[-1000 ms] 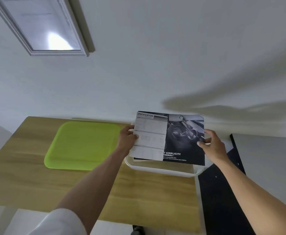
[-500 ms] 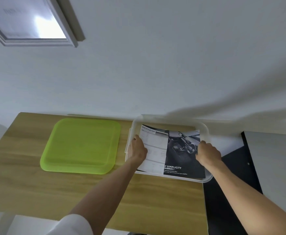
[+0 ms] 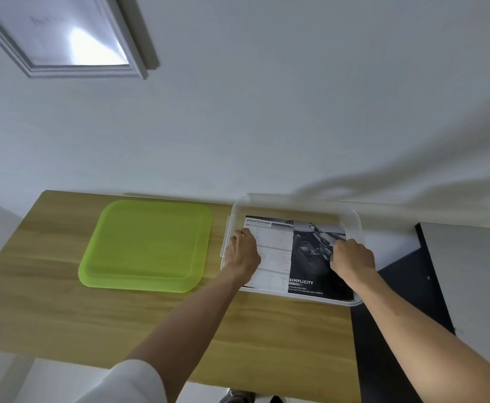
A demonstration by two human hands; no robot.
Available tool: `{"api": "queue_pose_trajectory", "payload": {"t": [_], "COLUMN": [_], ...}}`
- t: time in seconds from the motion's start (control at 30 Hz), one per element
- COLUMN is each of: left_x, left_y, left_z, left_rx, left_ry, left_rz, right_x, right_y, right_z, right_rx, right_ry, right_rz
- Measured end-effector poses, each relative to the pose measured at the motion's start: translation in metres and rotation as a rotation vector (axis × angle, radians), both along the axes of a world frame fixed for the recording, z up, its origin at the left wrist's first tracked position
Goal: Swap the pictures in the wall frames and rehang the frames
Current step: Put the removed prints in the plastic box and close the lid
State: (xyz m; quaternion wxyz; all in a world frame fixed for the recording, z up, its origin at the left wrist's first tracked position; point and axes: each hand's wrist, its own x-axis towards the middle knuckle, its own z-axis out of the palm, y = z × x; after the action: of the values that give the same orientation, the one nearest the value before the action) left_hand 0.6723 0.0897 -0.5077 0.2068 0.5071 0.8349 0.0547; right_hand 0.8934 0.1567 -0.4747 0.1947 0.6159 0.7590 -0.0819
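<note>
Printed sheet (image 3: 278, 251) is lying flat in the clear plastic tray (image 3: 354, 216) on the desk's (image 3: 63, 315) right; likely light, floppy, crease-prone. Both hands, left hand (image 3: 242, 251) and right hand (image 3: 351, 257), are gripping its side edges, best lifted evenly there.

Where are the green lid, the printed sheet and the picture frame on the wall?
green lid (image 3: 146, 245), head view, middle of its top.
printed sheet (image 3: 275, 251), head view, its pale table half.
picture frame (image 3: 83, 71), head view, its lower moulding.
</note>
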Motion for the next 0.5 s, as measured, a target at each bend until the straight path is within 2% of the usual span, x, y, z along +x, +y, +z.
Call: {"api": "queue_pose_trajectory", "payload": {"t": [0.13,0.27,0.37,0.5], "left_x": [-0.007,-0.026,-0.050,-0.098], "left_y": [-0.015,-0.043,-0.067,-0.099], "left_z": [0.016,0.032,0.040,0.044], "left_rx": [0.127,0.233,0.251,0.180], "left_ry": [-0.069,-0.046,-0.008,0.015], "left_rz": [-0.022,-0.054,0.020,0.098], "right_x": [0.000,-0.014,-0.035,-0.078], "right_y": [-0.009,-0.024,-0.037,-0.055], "right_z": [0.005,0.016,0.025,0.034], "right_rx": [0.049,0.021,-0.002,-0.067], "right_ry": [0.155,0.387,0.484,0.610], "right_rz": [0.002,0.023,0.072,0.080]}}
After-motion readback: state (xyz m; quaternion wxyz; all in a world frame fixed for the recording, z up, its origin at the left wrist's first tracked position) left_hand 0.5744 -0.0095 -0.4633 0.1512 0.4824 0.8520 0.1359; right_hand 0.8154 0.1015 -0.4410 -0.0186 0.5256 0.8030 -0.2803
